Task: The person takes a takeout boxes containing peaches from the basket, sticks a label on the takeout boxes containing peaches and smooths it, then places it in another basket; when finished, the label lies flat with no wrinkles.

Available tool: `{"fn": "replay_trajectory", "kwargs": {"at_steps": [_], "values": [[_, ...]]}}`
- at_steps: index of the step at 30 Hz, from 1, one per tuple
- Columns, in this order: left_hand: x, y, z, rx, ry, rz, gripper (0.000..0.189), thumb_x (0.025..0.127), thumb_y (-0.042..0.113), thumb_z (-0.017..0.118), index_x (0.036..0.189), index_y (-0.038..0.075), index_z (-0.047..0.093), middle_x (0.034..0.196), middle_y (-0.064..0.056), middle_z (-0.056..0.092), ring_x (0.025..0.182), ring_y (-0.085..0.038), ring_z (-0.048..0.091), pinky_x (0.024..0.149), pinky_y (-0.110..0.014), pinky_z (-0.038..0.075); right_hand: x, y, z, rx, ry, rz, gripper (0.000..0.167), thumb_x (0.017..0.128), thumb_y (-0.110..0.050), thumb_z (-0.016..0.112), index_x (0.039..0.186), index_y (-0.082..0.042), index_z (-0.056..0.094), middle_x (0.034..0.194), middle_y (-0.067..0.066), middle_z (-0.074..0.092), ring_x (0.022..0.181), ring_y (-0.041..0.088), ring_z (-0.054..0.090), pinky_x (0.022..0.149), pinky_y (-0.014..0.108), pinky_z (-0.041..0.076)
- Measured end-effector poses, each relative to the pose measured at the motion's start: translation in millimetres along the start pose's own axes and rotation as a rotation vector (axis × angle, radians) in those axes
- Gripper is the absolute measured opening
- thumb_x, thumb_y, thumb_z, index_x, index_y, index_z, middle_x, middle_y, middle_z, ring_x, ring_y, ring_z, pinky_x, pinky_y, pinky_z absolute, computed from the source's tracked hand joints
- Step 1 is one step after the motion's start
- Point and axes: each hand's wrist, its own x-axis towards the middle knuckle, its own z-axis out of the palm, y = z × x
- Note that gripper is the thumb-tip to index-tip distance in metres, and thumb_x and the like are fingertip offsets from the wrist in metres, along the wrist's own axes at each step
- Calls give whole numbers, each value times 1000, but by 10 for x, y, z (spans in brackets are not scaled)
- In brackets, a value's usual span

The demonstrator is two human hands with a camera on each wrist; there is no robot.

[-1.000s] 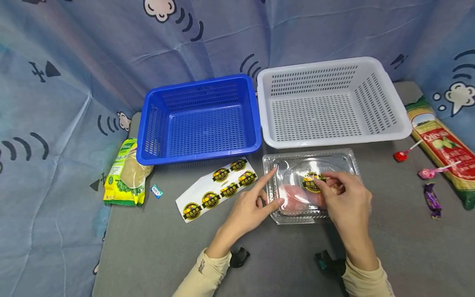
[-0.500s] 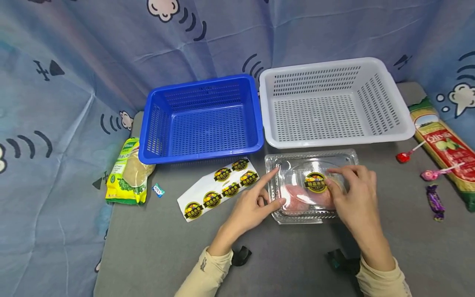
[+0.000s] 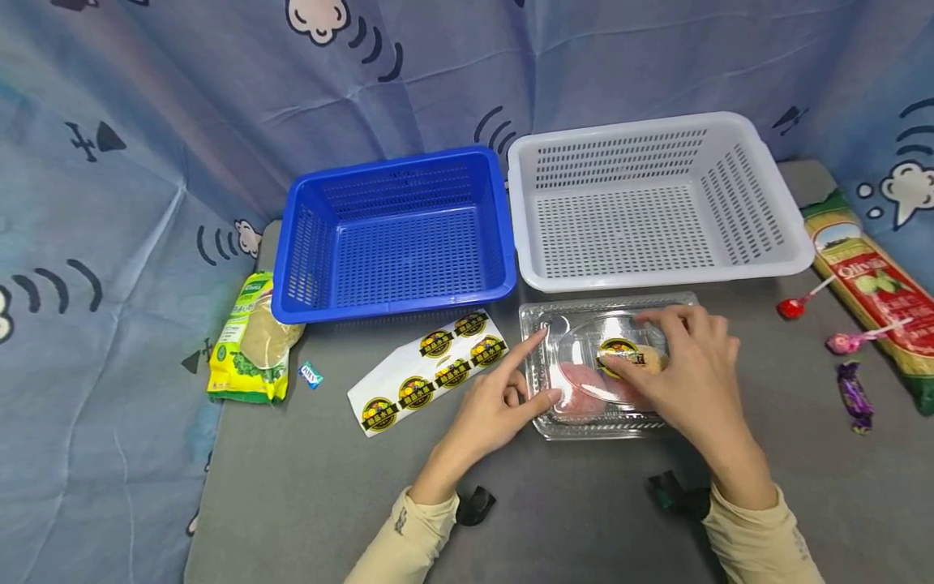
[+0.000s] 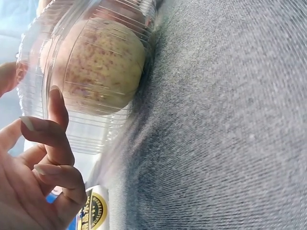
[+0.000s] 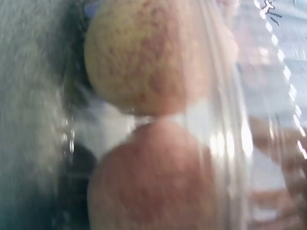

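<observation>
A clear plastic clamshell box (image 3: 540, 426) with peach-like fruit (image 3: 581, 391) inside lies before me. My left hand (image 3: 496, 405) steadies its left end, index finger (image 3: 527, 347) stretched to the upper corner and thumb on the lid. Its other fingers (image 4: 57, 139) are bent beside the box's side. On the lid is a round black-and-yellow sticker (image 3: 620, 350), partly covered by the thumb of my right hand (image 3: 689, 373), which presses there while the fingers reach over the lid's far side. The right wrist view is blurred, showing fruit (image 5: 148, 57) through the plastic.
A white sheet of similar stickers (image 3: 394, 365) lies to the left. Behind stand a blue basket (image 3: 394, 310) and a white basket (image 3: 664, 280). A yellow-green bag (image 3: 248, 341) and small candy (image 3: 310, 375) are left; lollipops (image 3: 791, 307), purple candy (image 3: 855, 396) and a red Olivia bag (image 3: 871, 284) right.
My right hand let go of the sticker's edge, shifted right, then came back left, its thumb now on the sticker. The sticker lies flat on the lid. The left hand kept its place.
</observation>
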Motion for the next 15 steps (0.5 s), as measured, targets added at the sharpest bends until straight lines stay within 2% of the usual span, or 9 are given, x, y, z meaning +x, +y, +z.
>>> {"fn": "replay_trajectory", "kwargs": {"at_steps": [4, 9, 11, 15], "values": [[6, 1, 9, -29, -9, -22, 75, 100, 36, 75, 164, 42, 37, 70, 4, 60, 51, 0, 46, 51, -19, 42, 21, -67, 68, -14, 53, 66, 65, 76, -36, 96, 121, 0, 65, 123, 30, 52, 115, 54, 40, 96, 70, 26], [10, 1, 11, -53, -17, -24, 76, 100, 37, 75, 164, 43, 36, 71, 4, 61, 52, 0, 47, 51, -20, 43, 36, -86, 93, 19, 91, 135, 45, 89, -25, 87, 117, 1, 64, 123, 33, 51, 116, 55, 37, 99, 69, 24], [10, -6, 4, -56, -16, -27, 76, 99, 36, 76, 164, 43, 36, 72, 4, 62, 52, -1, 47, 50, -20, 43, 36, -83, 86, 38, 92, 135, 38, 91, -20, 85, 115, 1, 65, 123, 33, 51, 116, 55, 37, 98, 68, 24], [6, -18, -17, -51, -17, -45, 77, 98, 36, 77, 163, 46, 36, 74, 6, 65, 53, -2, 49, 50, -20, 44, 20, -52, 17, 110, 37, 57, 27, 93, -6, 79, 115, 2, 67, 123, 33, 51, 116, 56, 37, 93, 67, 22]]}}
